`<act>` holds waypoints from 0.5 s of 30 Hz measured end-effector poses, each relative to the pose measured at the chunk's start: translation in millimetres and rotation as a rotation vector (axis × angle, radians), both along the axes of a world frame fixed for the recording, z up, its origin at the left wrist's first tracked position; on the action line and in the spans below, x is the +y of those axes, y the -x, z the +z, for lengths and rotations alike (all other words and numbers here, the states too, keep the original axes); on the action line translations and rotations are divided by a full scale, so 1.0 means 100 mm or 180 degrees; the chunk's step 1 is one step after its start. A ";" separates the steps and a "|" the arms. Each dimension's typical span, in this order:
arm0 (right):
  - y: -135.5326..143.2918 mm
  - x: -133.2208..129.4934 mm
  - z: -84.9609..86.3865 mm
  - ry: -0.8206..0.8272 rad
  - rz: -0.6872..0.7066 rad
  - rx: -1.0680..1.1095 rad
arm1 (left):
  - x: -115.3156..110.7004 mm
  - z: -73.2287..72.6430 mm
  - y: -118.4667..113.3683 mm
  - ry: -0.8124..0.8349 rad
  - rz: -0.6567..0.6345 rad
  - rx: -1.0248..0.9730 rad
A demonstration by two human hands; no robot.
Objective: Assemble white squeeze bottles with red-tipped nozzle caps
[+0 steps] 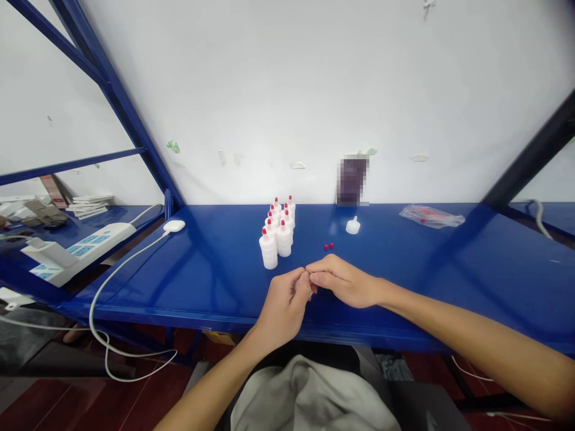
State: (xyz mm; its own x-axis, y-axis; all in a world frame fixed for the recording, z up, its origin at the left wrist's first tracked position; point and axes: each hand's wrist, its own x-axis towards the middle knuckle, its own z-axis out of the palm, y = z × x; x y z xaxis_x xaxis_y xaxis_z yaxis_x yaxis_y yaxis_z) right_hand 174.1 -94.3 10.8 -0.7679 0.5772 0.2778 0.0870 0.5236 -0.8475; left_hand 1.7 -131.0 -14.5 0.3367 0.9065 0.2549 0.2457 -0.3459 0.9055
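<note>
Plainly, a crumpled grey cloth (309, 395) covers the person's lap, nearer than two rows of white plastic bottles with pointed red caps (283, 239), which serve as the landmark here. Dark red floor tiles (40, 401) show below the near edge of the glossy blue tabletop (215, 269) on which those bottles stand. Left of the bottles lies a rounded white plastic puck with a white cable (174, 226), and farther left, past the table's end, a long white power strip with pale blue sockets (105, 242). Right of them, in turn, are two tiny red caps (331, 245), a small white plastic piece with a narrow tip (353, 227) and a clear, crinkled plastic bag with red bits inside (431, 216). Behind the bottles rises a scuffed white wall (251, 90); a dark pixelated upright shape (353, 181) stands against it, to their right.

Both hands meet just on the near side of the bottles, to their right. The left hand (286, 302) is curled around a small white object (296, 287), which sits inside its grasp; the right hand (344, 280) has thumb and forefinger pinched at the left fingertips, though I cannot tell on what. Mostly covered by fingers, the object shows only slivers of white, its shape hidden
</note>
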 end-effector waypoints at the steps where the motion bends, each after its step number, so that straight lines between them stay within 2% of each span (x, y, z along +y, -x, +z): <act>1: 0.02 0.01 -0.03 0.0230 -0.0039 0.0110 | -0.01 0.00 -0.01 -0.0004 0.0027 0.0012; 5: 0.05 0.10 -0.15 0.1125 -0.0302 0.0610 | -0.05 -0.01 -0.02 -0.0219 0.0331 0.0165; 8: -0.07 0.24 -0.13 0.1164 -0.0782 0.1023 | -0.09 -0.01 -0.02 -0.0435 0.0537 0.0306; 10: -0.22 0.34 -0.07 0.0728 -0.1244 0.0934 | -0.10 0.00 -0.02 -0.0406 0.0468 0.0289; 11: -0.30 0.39 -0.04 0.0343 -0.1475 0.0652 | -0.10 0.00 -0.02 -0.0359 0.0411 0.0258; 13: -0.44 0.47 0.00 -0.0543 -0.1793 -0.0453 | -0.10 0.01 -0.01 -0.0263 0.0308 0.0182; 15: -0.52 0.51 0.00 -0.1106 -0.1920 -0.1768 | -0.09 0.00 -0.01 -0.0181 0.0259 0.0085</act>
